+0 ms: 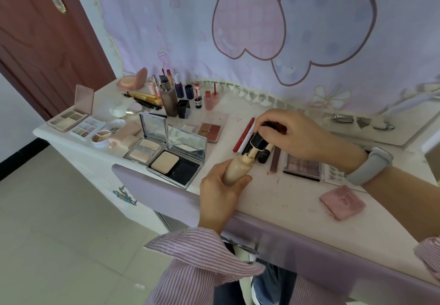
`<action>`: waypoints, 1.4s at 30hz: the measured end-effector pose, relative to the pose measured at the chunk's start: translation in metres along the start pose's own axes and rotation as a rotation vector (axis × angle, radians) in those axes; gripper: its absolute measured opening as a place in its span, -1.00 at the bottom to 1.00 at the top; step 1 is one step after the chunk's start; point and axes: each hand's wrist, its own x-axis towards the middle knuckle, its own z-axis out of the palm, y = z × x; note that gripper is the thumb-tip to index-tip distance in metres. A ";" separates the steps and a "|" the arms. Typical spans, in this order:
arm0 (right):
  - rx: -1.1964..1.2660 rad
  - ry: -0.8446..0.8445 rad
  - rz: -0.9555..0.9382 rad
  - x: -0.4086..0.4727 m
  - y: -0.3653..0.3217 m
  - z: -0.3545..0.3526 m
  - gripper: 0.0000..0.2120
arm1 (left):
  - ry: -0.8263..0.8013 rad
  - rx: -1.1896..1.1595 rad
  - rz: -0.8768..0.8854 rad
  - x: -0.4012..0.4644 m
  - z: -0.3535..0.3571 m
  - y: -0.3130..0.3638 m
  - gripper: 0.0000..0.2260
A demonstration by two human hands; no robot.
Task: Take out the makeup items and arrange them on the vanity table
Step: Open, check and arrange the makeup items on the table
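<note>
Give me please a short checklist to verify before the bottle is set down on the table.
1. Left hand grips the bottle firmly: ok.
2. Right hand holds the black cap: ok.
3. Cap fully seated on the pump: not ok, the pump neck shows below it.
4. Free spot on the table near the front edge: ok.
5. Bottle clear of the open compact: ok, apart.
6. Bottle leaking: cannot tell.

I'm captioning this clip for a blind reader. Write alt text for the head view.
Left hand grips a beige foundation bottle while the right hand holds its black pump cap, above a white vanity table crowded with open palettes and compacts.
</note>
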 end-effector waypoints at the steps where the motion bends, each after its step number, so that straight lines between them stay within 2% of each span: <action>1: 0.004 0.010 -0.013 0.000 0.000 -0.003 -0.88 | 0.002 0.001 -0.001 0.000 0.000 0.000 -0.69; 7: -0.008 0.011 -0.034 0.001 0.004 -0.002 -0.88 | 0.000 0.001 0.013 -0.001 0.000 0.000 -0.69; 14: -0.033 -0.130 -0.031 -0.004 0.015 0.000 -0.80 | -0.002 -0.013 0.003 -0.002 -0.001 -0.001 -0.68; 19: -0.006 -0.085 -0.026 -0.003 0.015 -0.015 -0.67 | -0.001 -0.026 -0.026 -0.002 -0.002 -0.001 -0.68; 28: -0.095 -0.237 -0.092 -0.002 -0.003 0.003 -0.72 | -0.006 -0.028 -0.030 -0.002 -0.001 0.000 -0.69; 37: 0.105 -0.123 -0.091 -0.005 -0.005 -0.025 -0.63 | -0.018 -0.044 -0.032 -0.002 -0.003 0.002 -0.69; 42: 0.178 -0.095 -0.027 -0.003 0.001 -0.019 -0.61 | -0.010 -0.051 -0.020 -0.003 -0.004 0.003 -0.67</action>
